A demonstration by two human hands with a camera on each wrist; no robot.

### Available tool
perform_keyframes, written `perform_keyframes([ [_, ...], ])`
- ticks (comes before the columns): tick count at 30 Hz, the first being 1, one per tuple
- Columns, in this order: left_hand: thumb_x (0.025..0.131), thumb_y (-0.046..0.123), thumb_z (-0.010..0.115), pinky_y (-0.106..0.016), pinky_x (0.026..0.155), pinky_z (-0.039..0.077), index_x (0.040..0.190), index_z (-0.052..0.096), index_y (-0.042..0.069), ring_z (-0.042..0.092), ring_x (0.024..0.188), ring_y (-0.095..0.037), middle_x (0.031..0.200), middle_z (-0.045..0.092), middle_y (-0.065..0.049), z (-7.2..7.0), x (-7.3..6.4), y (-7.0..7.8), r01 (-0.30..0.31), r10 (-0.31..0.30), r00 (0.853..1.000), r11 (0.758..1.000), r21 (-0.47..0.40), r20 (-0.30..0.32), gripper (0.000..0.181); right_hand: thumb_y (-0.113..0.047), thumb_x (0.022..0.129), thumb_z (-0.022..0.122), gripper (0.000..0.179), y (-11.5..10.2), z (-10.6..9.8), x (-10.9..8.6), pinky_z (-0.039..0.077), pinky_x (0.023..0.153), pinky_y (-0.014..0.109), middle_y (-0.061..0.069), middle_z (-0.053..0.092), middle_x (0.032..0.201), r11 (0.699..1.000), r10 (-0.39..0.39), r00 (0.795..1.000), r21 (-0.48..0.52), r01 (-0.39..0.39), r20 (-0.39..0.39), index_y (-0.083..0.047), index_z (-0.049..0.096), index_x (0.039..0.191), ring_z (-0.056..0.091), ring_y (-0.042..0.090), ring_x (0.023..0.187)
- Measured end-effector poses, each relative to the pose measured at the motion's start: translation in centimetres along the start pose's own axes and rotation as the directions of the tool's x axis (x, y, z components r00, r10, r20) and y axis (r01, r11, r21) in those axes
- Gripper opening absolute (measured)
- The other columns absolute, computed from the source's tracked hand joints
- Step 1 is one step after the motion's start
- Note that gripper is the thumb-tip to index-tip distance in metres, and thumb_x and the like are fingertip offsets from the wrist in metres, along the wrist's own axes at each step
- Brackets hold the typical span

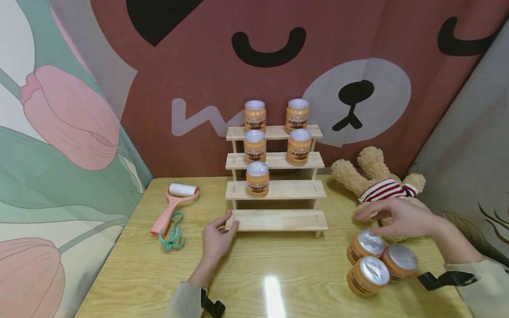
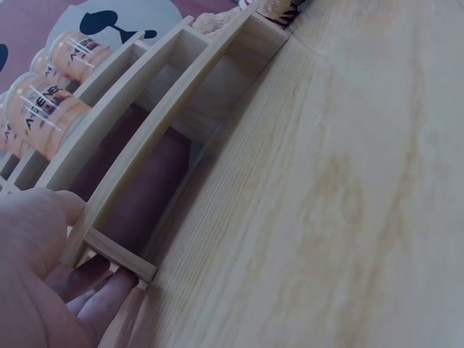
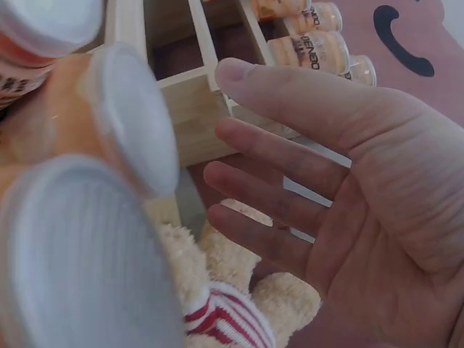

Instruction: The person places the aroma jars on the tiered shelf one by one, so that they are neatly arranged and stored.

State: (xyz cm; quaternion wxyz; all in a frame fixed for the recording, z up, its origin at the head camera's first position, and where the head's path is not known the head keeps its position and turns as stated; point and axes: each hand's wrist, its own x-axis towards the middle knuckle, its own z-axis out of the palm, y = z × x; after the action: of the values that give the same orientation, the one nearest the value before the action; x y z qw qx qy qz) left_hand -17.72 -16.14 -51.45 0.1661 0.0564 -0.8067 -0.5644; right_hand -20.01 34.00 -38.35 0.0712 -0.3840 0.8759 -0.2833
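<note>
A stepped wooden display shelf (image 1: 276, 220) stands at the middle of the table. My left hand (image 1: 218, 237) grips the left end of its lowest step; in the left wrist view the thumb lies over the board and the fingers (image 2: 109, 301) go beneath its end. Several orange jars with silver lids stand on the upper three steps, such as the lone jar (image 1: 257, 180) on the third step down. On the table at right, three more jars (image 1: 367, 277) cluster together. Just above them hovers my right hand (image 1: 401, 217), fingers extended and holding nothing in the right wrist view.
A teddy bear (image 1: 387, 190) in a red-and-white striped top lies behind the three jars. At left on the table (image 1: 131, 274) lie a pink-handled lint roller (image 1: 171, 207) and a teal hook hanger (image 1: 172, 238). A bear-print curtain (image 1: 191, 79) hangs behind the shelf.
</note>
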Motion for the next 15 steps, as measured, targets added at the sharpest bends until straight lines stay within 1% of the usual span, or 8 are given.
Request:
perform_keyframes([
  [4,0.091,0.016,0.086,-0.016,0.07,0.062,0.125,0.079,0.007,0.079,0.104,-0.029,0.127,0.077,-0.015,0.0,0.0,-0.1,-0.028,0.028,1.0,1.0,0.015,-0.006,0.036,-0.019,0.09,0.088,0.042,0.5,0.4,-0.6,0.062,0.088,0.022,-0.01,0.074,0.134,0.998,-0.02,0.999,0.062,0.017,0.042,-0.023,0.075,0.13,0.063,-0.008,0.121],
  [6,0.092,0.015,0.085,-0.016,0.072,0.063,0.125,0.079,0.007,0.077,0.111,-0.031,0.128,0.077,-0.014,0.1,0.0,-0.1,-0.036,0.036,0.999,0.999,0.017,-0.005,0.035,-0.018,0.089,0.088,0.045,0.7,0.6,-0.9,0.062,0.09,0.022,-0.009,0.074,0.135,0.995,-0.039,0.997,0.095,0.033,0.066,-0.019,0.074,0.132,0.063,-0.006,0.123],
  [8,0.093,0.016,0.085,-0.016,0.072,0.063,0.126,0.078,0.006,0.076,0.113,-0.032,0.129,0.077,-0.014,0.0,0.0,-0.1,-0.028,0.028,1.0,1.0,0.005,0.002,0.035,-0.017,0.089,0.088,0.047,0.9,0.8,-1.1,0.063,0.091,0.024,-0.007,0.075,0.134,0.992,-0.052,0.995,0.123,0.041,0.09,-0.018,0.074,0.133,0.065,-0.004,0.122],
  [11,0.093,0.016,0.084,-0.015,0.072,0.062,0.127,0.078,0.007,0.075,0.114,-0.032,0.131,0.076,-0.013,0.0,-0.1,0.0,-0.004,0.004,1.0,1.0,-0.015,0.012,0.036,-0.017,0.09,0.087,0.05,1.0,1.0,-1.5,0.063,0.093,0.024,-0.004,0.073,0.137,0.985,-0.046,0.988,0.174,0.02,0.15,-0.017,0.071,0.137,0.064,-0.003,0.125],
  [13,0.093,0.017,0.084,-0.014,0.072,0.061,0.128,0.077,0.008,0.075,0.114,-0.032,0.132,0.076,-0.012,0.0,-0.1,0.1,0.011,-0.011,1.0,1.0,-0.019,0.016,0.037,-0.016,0.092,0.085,0.051,1.0,1.1,-1.7,0.063,0.093,0.024,-0.001,0.07,0.142,0.981,-0.027,0.982,0.195,-0.01,0.188,-0.017,0.069,0.14,0.062,-0.003,0.127],
  [15,0.093,0.017,0.085,-0.014,0.071,0.06,0.128,0.077,0.009,0.075,0.113,-0.031,0.132,0.076,-0.012,0.0,-0.1,0.2,0.018,-0.017,1.0,1.0,-0.019,0.015,0.037,-0.016,0.094,0.084,0.053,1.0,1.3,-1.8,0.063,0.092,0.024,0.003,0.067,0.145,0.98,-0.007,0.976,0.195,-0.036,0.216,-0.017,0.066,0.144,0.059,-0.005,0.129],
])
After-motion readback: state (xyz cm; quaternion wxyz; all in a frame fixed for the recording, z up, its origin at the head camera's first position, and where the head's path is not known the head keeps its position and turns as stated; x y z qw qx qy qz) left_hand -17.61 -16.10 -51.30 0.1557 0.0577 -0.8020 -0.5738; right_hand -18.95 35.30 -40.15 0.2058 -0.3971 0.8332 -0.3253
